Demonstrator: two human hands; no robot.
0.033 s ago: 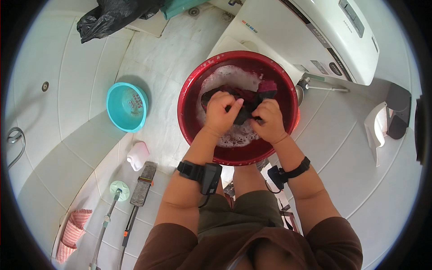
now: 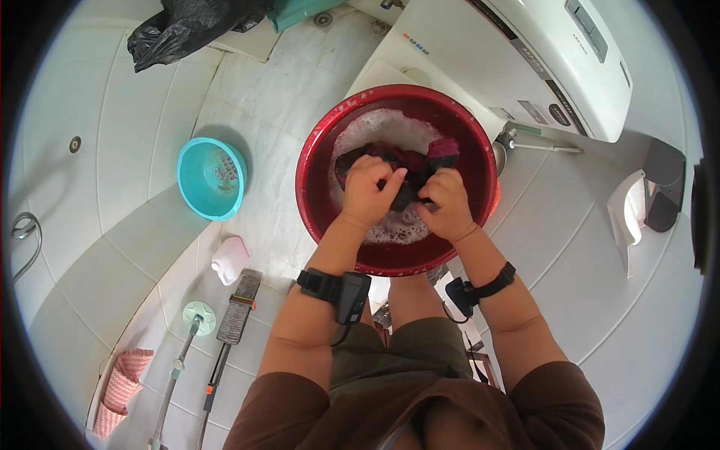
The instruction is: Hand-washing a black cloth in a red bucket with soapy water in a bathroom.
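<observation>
A: Where is the dark cloth [image 2: 401, 174]?

B: In the red basin [image 2: 319, 161], bunched near the middle over the suds. Its maroon end sticks up toward 1 o'clock, just beyond the right hand.

A: And the grip on it?

B: Both hands are closed into fists on it. The left hand [image 2: 369, 191] clamps the cloth from the 9 o'clock side, the right hand [image 2: 448, 202] from the 3 o'clock side, and the 2 fists nearly touch, with a dark fold squeezed between them. The cloth lies above and between the knuckles, toward 12 o'clock from the wrists.

A: What else is in the basin?

B: White foam [image 2: 379, 127] and soapy water, thickest at 11 o'clock and again at 6 o'clock under the hands.

A: Other containers?

B: 1 small teal basin [image 2: 191, 169] sits on the tiled floor at 9 o'clock of the red one, well apart; something patterned shows on its bottom, too small to make out. A white bottle [image 2: 229, 259] lies at 7 o'clock, with a flat mop head [image 2: 238, 307] just beside it and a round pale-green brush head [image 2: 199, 316] near that. A black bag [image 2: 184, 30] lies at 11 o'clock, and a white washing machine [image 2: 525, 52] stands at 1 o'clock, close behind the red basin.
</observation>
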